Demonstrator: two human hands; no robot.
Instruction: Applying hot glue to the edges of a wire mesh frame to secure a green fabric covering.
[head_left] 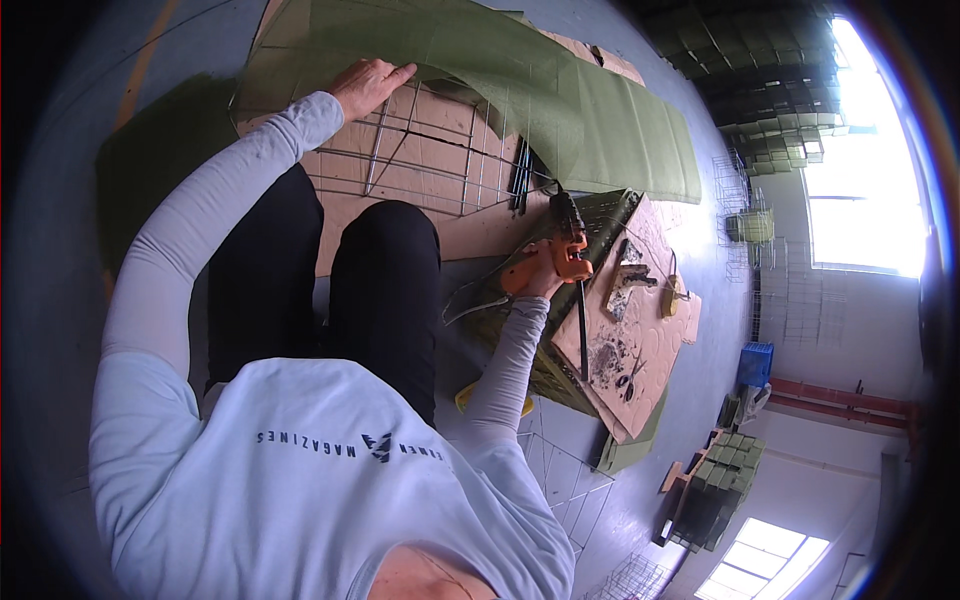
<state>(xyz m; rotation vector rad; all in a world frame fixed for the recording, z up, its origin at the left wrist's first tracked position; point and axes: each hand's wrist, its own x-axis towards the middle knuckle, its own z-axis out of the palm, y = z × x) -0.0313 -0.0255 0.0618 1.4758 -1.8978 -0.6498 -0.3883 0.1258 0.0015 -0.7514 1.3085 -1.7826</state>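
Observation:
My left hand [368, 90] is closed at the near edge of a thin green fabric sheet [530, 85], which drapes over a metal wire grid frame [415, 150]; its curled fingertips are partly hidden. In my right hand [541, 274] I grip an orange glue gun [573, 258], its dark nozzle pointing at the fabric's near edge. A long black glue stick [583, 335] sticks out of the gun's back end. More dark sticks [520, 178] lie beside the wire frame. Brown cardboard [440, 185] lies beneath the frame.
At right, a cardboard-topped stack [600, 340] holds scissors [630, 378], a stained block [625, 285] and a yellow-handled tool [672, 297]. A white cord [475, 308] trails from the gun. Green piles [715, 480], a blue crate [756, 364] and wire grids [800, 305] stand beyond.

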